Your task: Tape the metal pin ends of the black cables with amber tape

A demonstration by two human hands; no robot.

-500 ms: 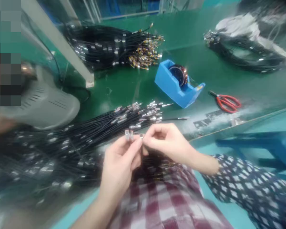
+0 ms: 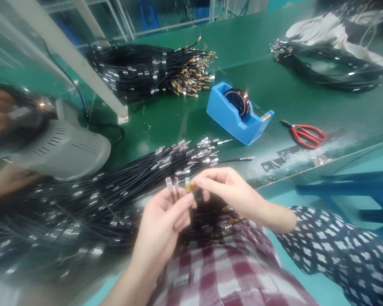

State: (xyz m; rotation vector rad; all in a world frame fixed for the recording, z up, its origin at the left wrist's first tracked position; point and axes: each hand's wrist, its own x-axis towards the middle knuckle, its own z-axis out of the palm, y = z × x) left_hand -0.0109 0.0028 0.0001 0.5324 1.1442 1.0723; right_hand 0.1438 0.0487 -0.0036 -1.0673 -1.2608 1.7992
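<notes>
My left hand (image 2: 166, 212) is closed around several thin black cables, whose flat silver connectors (image 2: 169, 183) stand up above the fingers. With thumb and fingertips pinched, my right hand (image 2: 225, 185) holds a small piece of amber tape (image 2: 191, 186) against the rightmost of these connectors. More black cables (image 2: 225, 216), some with amber bits on their ends, lie under my hands on the checked cloth at my lap. Just beyond my hands, a bundle of black cables (image 2: 140, 165) with silver ends stretches across the bench.
A blue tape dispenser (image 2: 230, 112) with an amber roll stands ahead, red-handled pliers (image 2: 308, 135) to its right. Behind lie a cable bundle with amber-wrapped ends (image 2: 191, 78) and a coiled bundle (image 2: 338, 80). At left, another person's hand (image 2: 12, 180) is by a grey machine (image 2: 73, 148).
The connectors in my left hand show more upright and farther out. Amber tape is now visible at my right fingertips, by the right connector. The view has shifted slightly.
</notes>
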